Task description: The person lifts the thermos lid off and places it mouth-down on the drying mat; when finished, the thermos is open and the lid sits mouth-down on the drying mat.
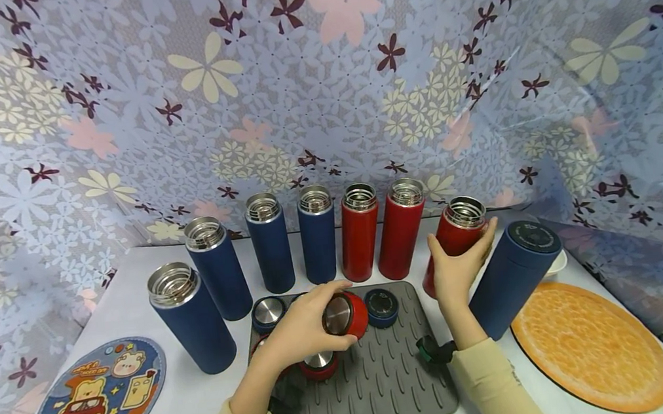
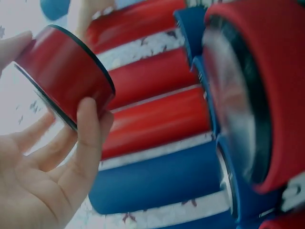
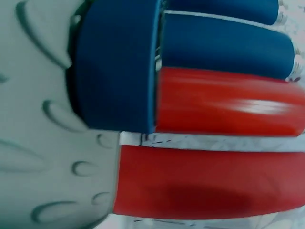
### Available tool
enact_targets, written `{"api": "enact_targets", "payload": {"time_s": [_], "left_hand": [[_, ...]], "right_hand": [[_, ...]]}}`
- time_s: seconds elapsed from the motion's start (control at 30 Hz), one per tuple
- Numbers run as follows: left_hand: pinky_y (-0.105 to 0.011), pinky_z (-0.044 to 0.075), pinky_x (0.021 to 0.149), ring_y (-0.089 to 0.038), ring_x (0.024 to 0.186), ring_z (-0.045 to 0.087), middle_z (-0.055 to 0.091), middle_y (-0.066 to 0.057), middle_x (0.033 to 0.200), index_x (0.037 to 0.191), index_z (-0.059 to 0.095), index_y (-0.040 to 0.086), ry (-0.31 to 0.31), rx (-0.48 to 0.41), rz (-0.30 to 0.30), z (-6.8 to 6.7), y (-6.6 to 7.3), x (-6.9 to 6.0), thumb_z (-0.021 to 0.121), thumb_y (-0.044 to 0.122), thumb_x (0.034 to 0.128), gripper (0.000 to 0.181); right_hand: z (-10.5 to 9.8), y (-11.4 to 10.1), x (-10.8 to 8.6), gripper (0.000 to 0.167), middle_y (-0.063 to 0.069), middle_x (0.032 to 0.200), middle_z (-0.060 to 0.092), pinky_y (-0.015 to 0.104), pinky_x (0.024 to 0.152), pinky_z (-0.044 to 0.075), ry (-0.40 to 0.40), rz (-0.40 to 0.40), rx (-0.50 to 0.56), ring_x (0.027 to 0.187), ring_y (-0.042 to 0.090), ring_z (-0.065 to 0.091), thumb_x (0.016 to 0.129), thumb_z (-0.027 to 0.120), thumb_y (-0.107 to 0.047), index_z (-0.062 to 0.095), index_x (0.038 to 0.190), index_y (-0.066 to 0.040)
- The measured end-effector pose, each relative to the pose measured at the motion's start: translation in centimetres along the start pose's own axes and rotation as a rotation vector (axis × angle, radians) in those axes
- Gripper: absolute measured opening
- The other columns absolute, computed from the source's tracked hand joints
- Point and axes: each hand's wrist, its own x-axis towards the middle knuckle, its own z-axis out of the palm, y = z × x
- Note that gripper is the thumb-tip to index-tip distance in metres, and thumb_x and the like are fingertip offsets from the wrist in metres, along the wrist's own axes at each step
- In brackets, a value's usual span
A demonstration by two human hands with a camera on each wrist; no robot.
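Observation:
In the head view my left hand (image 1: 306, 324) holds a red bottle lid (image 1: 360, 315) above the mat, its silvery inside turned toward the fingers. The left wrist view shows the same lid (image 2: 64, 71) between thumb and fingertips. My right hand (image 1: 458, 271) grips an uncapped red thermos bottle (image 1: 453, 239) from the front, thumb and fingers on either side, just below its bare steel neck. That bottle stands slightly tilted in view; whether its base touches the table is hard to tell. The right hand does not appear in its own wrist view.
On the grey mat (image 1: 383, 386) lie blue lids (image 1: 382, 306) and red lids (image 1: 319, 364). Several uncapped blue bottles (image 1: 196, 324) and two red bottles (image 1: 360, 237) stand behind and left. A capped blue bottle (image 1: 512, 280) stands right, near an orange round mat (image 1: 592, 348). Left lies a cartoon mat (image 1: 100, 398).

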Motion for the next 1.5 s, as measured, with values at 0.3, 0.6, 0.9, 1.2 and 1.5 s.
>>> {"api": "enact_targets", "payload": {"time_s": [0.3, 0.6, 0.9, 1.2, 1.5], "left_hand": [[-0.029, 0.050, 0.077, -0.016, 0.098, 0.055, 0.055, -0.003, 0.117, 0.129, 0.052, 0.016, -0.121, 0.255, -0.010, 2.6, 0.3, 0.5, 0.078, 0.032, 0.0698, 0.067], [-0.027, 0.050, 0.074, -0.015, 0.092, 0.057, 0.056, -0.003, 0.111, 0.128, 0.055, 0.022, -0.192, 0.472, 0.068, 4.2, 0.3, 0.7, 0.081, 0.033, 0.0672, 0.068], [-0.037, 0.047, 0.080, -0.017, 0.098, 0.059, 0.058, -0.002, 0.115, 0.131, 0.053, 0.022, -0.209, 0.537, 0.079, 4.8, -0.2, 1.0, 0.081, 0.038, 0.0673, 0.071], [-0.040, 0.042, 0.081, -0.019, 0.102, 0.059, 0.059, -0.003, 0.119, 0.131, 0.053, 0.023, -0.225, 0.530, 0.061, 5.3, -0.3, 1.0, 0.079, 0.039, 0.0690, 0.069], [-0.052, 0.040, 0.089, -0.021, 0.106, 0.057, 0.059, -0.004, 0.120, 0.129, 0.055, 0.022, -0.228, 0.554, 0.031, 5.3, -0.2, 0.9, 0.078, 0.040, 0.0696, 0.066]], "right_hand": [[0.3, -2.1, -1.6, 0.093, 0.005, 0.154, 0.006, 0.044, 0.109, 0.023, -0.018, -0.349, -0.110, 0.140, 0.011, 0.006, 0.079, 0.071, -0.014, 0.011, 0.149, -0.014], [-2.1, -7.8, -2.8, 0.084, 0.008, 0.150, 0.023, 0.047, 0.107, 0.027, -0.210, -0.477, 0.075, 0.137, 0.022, 0.021, 0.080, 0.066, 0.000, 0.014, 0.146, -0.003], [-7.3, -11.4, -0.7, 0.075, 0.009, 0.142, 0.039, 0.033, 0.112, 0.012, -0.339, -0.632, -0.073, 0.136, 0.019, 0.027, 0.079, 0.067, 0.000, 0.026, 0.142, -0.002], [-13.3, -10.4, 3.6, 0.081, 0.007, 0.146, 0.028, 0.028, 0.113, 0.004, -0.486, -0.392, 0.166, 0.138, 0.022, 0.014, 0.077, 0.049, 0.023, 0.022, 0.145, -0.013], [-16.3, -3.2, 8.2, 0.082, 0.006, 0.146, 0.026, 0.025, 0.099, 0.033, -0.975, -0.129, 0.455, 0.131, 0.015, 0.032, 0.088, 0.048, 0.010, 0.002, 0.149, -0.019]]}}
